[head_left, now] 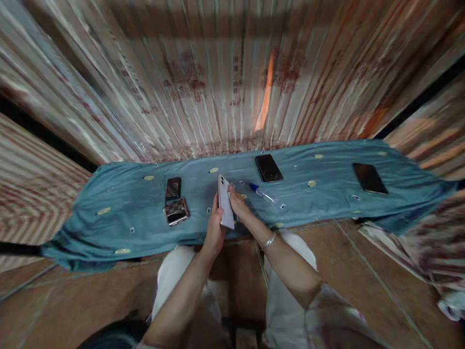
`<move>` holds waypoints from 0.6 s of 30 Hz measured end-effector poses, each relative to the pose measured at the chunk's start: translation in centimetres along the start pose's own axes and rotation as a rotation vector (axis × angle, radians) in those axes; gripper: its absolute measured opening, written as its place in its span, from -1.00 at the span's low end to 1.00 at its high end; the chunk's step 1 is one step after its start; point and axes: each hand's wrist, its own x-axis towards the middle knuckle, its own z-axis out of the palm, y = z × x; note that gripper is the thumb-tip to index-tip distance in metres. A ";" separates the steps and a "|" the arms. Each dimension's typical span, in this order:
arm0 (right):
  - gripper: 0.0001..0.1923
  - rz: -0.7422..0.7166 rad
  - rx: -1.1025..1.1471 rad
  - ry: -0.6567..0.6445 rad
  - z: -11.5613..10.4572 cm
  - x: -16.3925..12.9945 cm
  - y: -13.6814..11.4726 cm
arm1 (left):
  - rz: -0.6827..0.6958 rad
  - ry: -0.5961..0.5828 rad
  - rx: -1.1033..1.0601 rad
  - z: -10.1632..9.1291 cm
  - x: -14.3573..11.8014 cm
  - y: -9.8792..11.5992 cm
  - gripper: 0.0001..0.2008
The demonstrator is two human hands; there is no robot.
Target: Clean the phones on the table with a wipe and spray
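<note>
A pale lilac smartphone [225, 206] is held up above the blue cloth, tilted, with its back and camera lenses facing right. My left hand [217, 225] is closed around its left side and lower part, thumb lying on the back. On the phone's right side, my right hand [239, 204] has its fingers curled against the edge; its fingertips are partly hidden and blurred. Just right of that hand lies a clear spray bottle [267, 195] with a blue top. Behind the bottle rests a black smartphone [269, 168].
The blue patterned cloth [119, 194] covers a long, narrow surface. A small dark device [173, 187] lies at left, against a checkered-case device [177, 211]. Another dark phone [370, 178] is far right. Striped curtains [218, 97] hang behind; dark bars flank both sides.
</note>
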 end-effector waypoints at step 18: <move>-0.44 -0.653 -0.068 -0.077 3.0 -7.1 3.3 | 0.010 0.342 -0.107 -0.9 2.9 1.4 -0.15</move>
